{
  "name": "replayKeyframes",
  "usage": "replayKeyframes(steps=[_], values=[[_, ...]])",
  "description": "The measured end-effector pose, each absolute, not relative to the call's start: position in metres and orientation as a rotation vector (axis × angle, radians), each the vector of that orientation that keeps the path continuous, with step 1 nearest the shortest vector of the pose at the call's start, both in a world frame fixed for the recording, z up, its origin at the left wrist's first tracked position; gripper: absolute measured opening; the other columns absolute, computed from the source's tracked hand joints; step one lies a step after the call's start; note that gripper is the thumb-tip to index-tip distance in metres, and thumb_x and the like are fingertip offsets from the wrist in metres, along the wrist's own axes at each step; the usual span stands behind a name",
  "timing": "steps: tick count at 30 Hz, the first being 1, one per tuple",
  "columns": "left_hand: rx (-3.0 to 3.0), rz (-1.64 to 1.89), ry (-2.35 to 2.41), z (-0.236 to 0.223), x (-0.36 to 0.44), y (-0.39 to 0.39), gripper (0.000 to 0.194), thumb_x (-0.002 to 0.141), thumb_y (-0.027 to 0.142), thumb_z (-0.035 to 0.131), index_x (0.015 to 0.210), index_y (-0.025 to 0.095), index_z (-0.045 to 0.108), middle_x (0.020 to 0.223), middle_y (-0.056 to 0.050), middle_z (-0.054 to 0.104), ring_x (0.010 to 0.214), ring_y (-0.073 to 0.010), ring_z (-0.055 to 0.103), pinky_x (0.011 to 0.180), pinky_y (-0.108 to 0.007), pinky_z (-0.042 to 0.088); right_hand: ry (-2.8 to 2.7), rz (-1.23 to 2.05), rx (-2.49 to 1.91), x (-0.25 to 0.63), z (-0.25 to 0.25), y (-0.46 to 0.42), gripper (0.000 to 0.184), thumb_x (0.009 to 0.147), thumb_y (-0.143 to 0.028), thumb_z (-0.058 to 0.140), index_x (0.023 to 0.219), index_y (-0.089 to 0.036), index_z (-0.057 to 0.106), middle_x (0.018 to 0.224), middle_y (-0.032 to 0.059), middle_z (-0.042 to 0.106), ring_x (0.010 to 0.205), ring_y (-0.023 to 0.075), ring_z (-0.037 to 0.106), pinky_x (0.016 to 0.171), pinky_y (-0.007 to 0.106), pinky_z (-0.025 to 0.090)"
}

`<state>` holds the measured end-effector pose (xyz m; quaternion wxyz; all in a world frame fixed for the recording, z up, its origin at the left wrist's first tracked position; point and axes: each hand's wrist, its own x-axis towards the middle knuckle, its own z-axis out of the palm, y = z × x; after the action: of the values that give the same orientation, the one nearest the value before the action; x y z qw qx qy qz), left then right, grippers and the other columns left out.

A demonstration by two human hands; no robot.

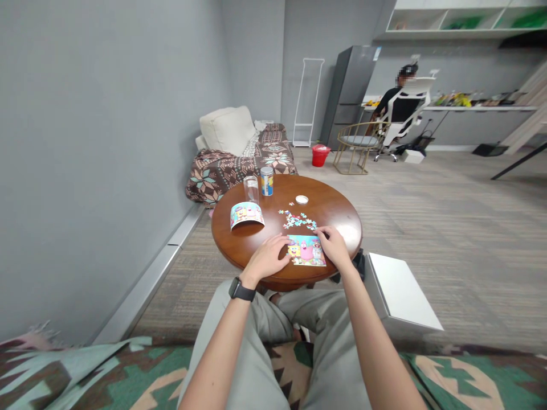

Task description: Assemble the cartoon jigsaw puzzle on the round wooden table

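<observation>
On the round wooden table, a small flat cartoon jigsaw picture (306,251) with a yellow and a pink figure lies close to me. My left hand (270,257) rests at its left edge, fingers stretched out and apart. At the upper right corner of the picture is my right hand (334,245), its thumb and index finger drawn together. Whatever sits between those fingertips is too small to make out. Loose jigsaw pieces (296,221) lie in a scattered pile just beyond the picture, close to the right fingertips.
A curved cartoon sheet (247,213), a clear glass (251,191), a cartoon-printed can (267,182) and a round lid (301,200) stand or lie on the table (337,205). A white box (404,287) is at my right. Farther off, a person sits by a white-backed chair (404,108).
</observation>
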<state>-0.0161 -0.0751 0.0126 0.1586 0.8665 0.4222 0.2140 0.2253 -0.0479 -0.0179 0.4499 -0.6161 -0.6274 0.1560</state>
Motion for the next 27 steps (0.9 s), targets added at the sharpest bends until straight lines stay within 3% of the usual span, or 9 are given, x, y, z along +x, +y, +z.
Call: replayKeyframes(steps=[27], values=[[2.408, 0.644, 1.221, 0.0127, -0.0175, -0.0761, 0.031, 0.09, 0.03, 0.059, 0.119, 0.02, 0.062, 0.134, -0.011, 0.063, 0.137, -0.0266, 0.049, 0.117, -0.043, 0.038, -1.553, 0.389, -1.552, 0.2249, -0.0181, -0.0492, 0.027, 0.086, -0.031, 0.047, 0.084, -0.022, 0.072, 0.098, 0.0077, 0.072, 0.098, 0.0246, 0.063, 0.095, 0.041, 0.046]])
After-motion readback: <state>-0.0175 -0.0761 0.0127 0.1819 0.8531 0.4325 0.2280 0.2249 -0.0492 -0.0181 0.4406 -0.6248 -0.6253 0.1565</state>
